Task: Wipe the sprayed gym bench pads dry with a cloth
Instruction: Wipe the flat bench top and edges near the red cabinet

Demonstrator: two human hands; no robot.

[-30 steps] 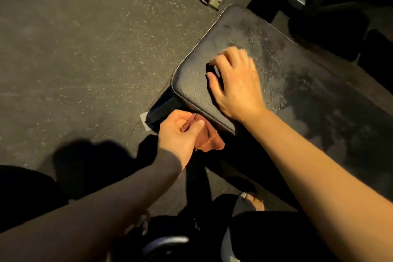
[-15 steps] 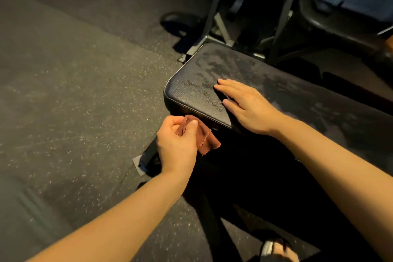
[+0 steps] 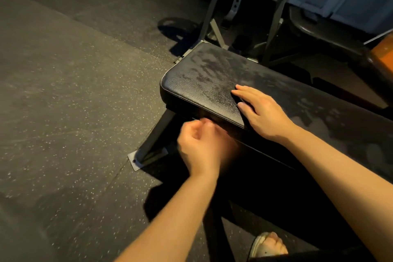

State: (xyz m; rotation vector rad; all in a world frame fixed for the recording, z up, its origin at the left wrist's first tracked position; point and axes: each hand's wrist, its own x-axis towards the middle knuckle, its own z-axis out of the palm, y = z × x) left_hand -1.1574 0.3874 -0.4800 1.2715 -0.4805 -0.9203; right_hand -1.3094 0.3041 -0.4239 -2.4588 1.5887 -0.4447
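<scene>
- Pad (image 3: 202,83), black and spray-speckled, sits at frame centre.
- Right hand (image 3: 261,112) lies flat on it, fingers straight.
- Left hand (image 3: 200,142), blurred, curls just below pad's near edge; what it holds, cannot tell.

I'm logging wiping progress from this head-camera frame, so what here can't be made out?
1. Head view: motion blur smears the left hand; whether its curled fingers hold a cloth is unclear.
2. Head view: the black padded bench pad runs past the right edge; the flat right hand covers part of it.
3. Head view: a sandalled foot is partly cut off by the bottom edge.
</scene>
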